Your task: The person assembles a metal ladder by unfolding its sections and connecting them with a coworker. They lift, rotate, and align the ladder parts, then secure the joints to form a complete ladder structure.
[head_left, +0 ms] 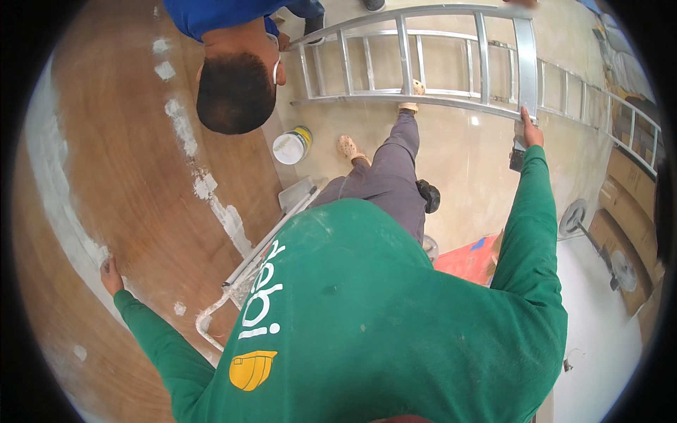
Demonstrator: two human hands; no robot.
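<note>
My right hand [531, 132] is closed around the near corner of a silver metal ladder [525, 67], at its wide end piece. The ladder lies across the upper part of the view, its rungs running away from me. Far to the left, my left hand [111, 276] touches a brown wooden panel [134, 176] beside a long smear of white filler [70, 225]. Its fingers look stretched out against the surface, with nothing visible in them. A person in a blue shirt [226, 14] has a hand [283, 41] at the ladder's other end.
A white bucket [288, 149] stands on the pale floor near my feet. Cardboard boxes [631, 176] line the right, next to a wheeled metal stand [596, 243]. A white-splashed metal frame [240, 282] lies at my left side. Another blurred hand [520, 3] shows at the top.
</note>
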